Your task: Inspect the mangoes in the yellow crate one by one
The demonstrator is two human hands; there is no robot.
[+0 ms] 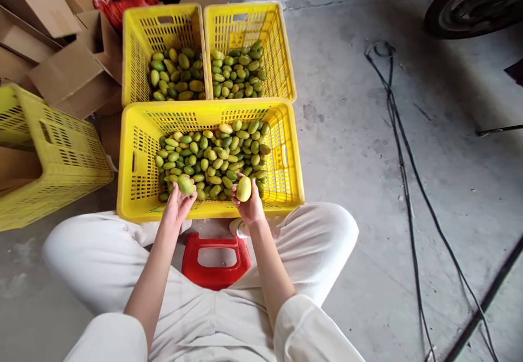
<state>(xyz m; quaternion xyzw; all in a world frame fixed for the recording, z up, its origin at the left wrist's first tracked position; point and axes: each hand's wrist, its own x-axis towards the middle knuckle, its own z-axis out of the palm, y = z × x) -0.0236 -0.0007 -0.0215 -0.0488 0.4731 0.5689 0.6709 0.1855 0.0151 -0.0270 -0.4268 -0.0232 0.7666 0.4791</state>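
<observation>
My left hand (178, 204) grips a green mango (186, 184) between thumb and fingers, over the near edge of the wide yellow crate (134, 193). In my right hand (251, 207) lies a paler, yellow-green mango (244, 189), held up a short way to the right. Both hands are above the front part of that crate, apart from each other. Beneath them, many loose oval mangoes (212, 158), green to yellowish, cover the crate's floor. My fingers are partly hidden behind the fruit.
Two more yellow crates, the back left crate (134, 51) and the back right crate (281, 57), hold mangoes. Another yellow crate (69, 139) and cardboard boxes (73, 73) stand left. A red stool (216, 277) is between my legs. Black cable (402, 149) and a wheel (478, 2) are right.
</observation>
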